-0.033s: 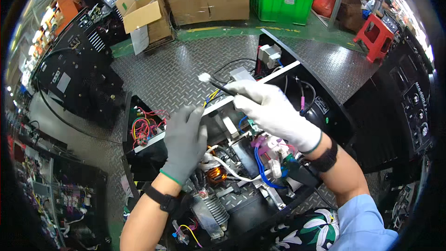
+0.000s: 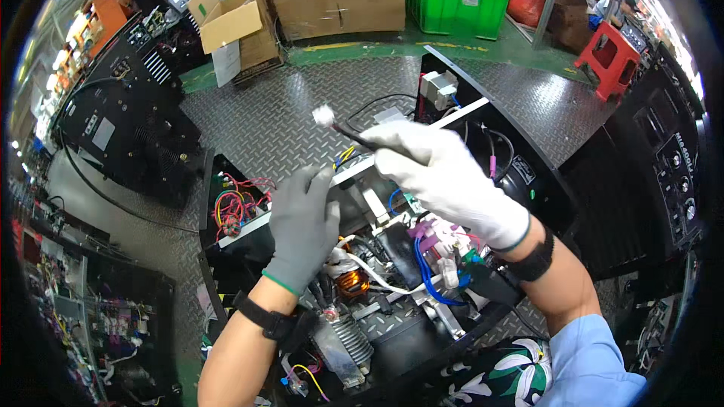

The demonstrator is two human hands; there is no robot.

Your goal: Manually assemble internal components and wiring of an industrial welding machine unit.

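Note:
In a white glove, my right hand [image 2: 445,177] pinches a black-sleeved cable [image 2: 348,136] that ends in a white, blurred connector [image 2: 323,115]. It is raised over the far side of an open black machine housing [image 2: 407,341]. My left hand [image 2: 304,226], gloved in grey, hovers at the white crossbar [image 2: 246,229] with fingers stretched out and nothing in them; whether it touches the bar I cannot tell. Below the hands lie a copper coil [image 2: 351,283], blue wires [image 2: 424,275] and a white cable [image 2: 377,277]. Yellow and blue wires [image 2: 345,157] show just beyond the bar.
Red and green wires [image 2: 232,207] bunch at the housing's left end. Another black machine [image 2: 124,120] stands at left, one more [image 2: 648,158] at right. Farther off are cardboard boxes [image 2: 335,0], a green crate [image 2: 456,0], a red stool [image 2: 609,60] and people at work.
The connector end has swung slightly left and up as my right hand shifts a little. My left hand has moved slightly up, still with outstretched fingers.

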